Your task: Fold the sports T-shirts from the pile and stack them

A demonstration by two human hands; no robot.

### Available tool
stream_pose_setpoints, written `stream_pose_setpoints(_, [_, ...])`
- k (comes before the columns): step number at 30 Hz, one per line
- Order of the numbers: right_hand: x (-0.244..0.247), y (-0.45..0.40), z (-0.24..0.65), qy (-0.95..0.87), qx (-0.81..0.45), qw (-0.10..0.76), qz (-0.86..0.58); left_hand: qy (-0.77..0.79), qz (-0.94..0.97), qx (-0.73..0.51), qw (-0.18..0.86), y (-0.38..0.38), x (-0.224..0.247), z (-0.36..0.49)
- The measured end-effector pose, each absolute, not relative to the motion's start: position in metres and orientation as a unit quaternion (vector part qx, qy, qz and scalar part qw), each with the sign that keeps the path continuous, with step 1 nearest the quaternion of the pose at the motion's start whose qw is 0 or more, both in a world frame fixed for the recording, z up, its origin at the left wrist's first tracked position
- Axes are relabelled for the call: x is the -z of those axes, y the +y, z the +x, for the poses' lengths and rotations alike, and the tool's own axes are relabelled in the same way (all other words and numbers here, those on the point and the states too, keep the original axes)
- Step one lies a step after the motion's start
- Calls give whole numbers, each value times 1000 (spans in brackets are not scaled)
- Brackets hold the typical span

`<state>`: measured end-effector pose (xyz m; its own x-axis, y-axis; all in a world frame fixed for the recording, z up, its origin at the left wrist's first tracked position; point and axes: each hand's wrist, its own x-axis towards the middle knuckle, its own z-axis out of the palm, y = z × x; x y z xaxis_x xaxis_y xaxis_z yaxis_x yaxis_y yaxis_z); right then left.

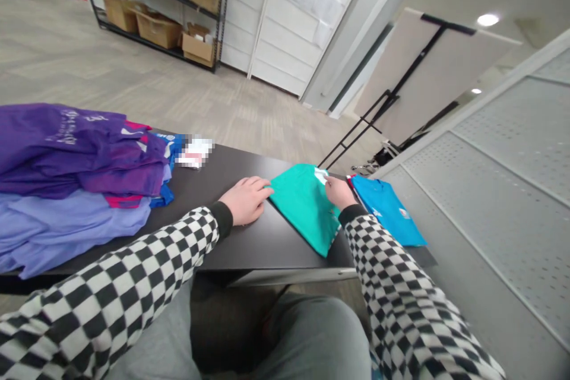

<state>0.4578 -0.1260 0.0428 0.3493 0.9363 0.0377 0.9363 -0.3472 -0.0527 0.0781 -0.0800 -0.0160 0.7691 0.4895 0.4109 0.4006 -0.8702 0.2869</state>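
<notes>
From my remote seat, my left hand (244, 200) lies flat on the counter (249, 246), its fingers (262, 185) pressed together with the tips just touching the edge of a teal shirt (305, 208). The shirt sits at an angle between my two hands, already folded over into a narrow shape. My right hand (339, 192) is at its far end, fingers (332, 183) curled in beside a small white tag (320, 176). (The view is tight there, so I can't tell whether they pinch the tag or only rest by it.)

Just right of that hand, a blue shirt (385, 214) lies flat and looks folded too, with a small printed mark on it. So two shirts look folded and sit apart from each other, not stacked. Far to the left is a purple pile (80, 148) of layered garments with pink trim, lying on a lavender garment (66, 225), with a strip of bright blue fabric (167, 196) showing at its edge. That heap has not been moved into the same neat shape. A pixelated white packet (195, 152) sits just beyond it on the counter.
</notes>
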Motion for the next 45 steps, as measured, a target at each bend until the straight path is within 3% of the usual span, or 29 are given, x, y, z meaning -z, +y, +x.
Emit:
stream_pose_setpoints(4, [-35, -225, 399, -647, -33, 78, -758, 218, 947, -216, 94, -69, 19, 100])
stream_pose_setpoints(6, [-21, -279, 371, -715, -33, 63, -695, 226, 947, -209, 97, -68, 20, 100])
stream_pose_setpoints(10, [0, -349, 359, -709, 7, 58, -703, 180, 955, -206, 111, -88, 19, 89])
stream_pose_setpoints(14, [5, -378, 398, -730, 23, 63, -680, 121, 964, -199, 127, -136, 17, 84])
stream_pose_setpoints(19, [8, -396, 450, -754, 82, 100, -644, 159, 963, -172, 130, -197, 17, 96])
stream_pose_setpoints(27, [0, -426, 478, -738, 111, 133, -653, 204, 956, -211, -2, -256, 29, 121])
stream_pose_setpoints(30, [-17, -447, 486, -728, 114, 147, -660, 149, 954, -259, 20, -264, 19, 119])
stream_pose_setpoints(34, [-56, -487, 493, -722, 117, 160, -662, 76, 935, -324, 123, -279, -26, 108])
stream_pose_setpoints(40, [-136, -548, 496, -726, 159, 143, -654, 53, 914, -308, 260, -298, -119, 102])
stream_pose_setpoints(45, [-196, -555, 507, -714, 190, 145, -659, 67, 911, -263, 310, -278, -165, 125])
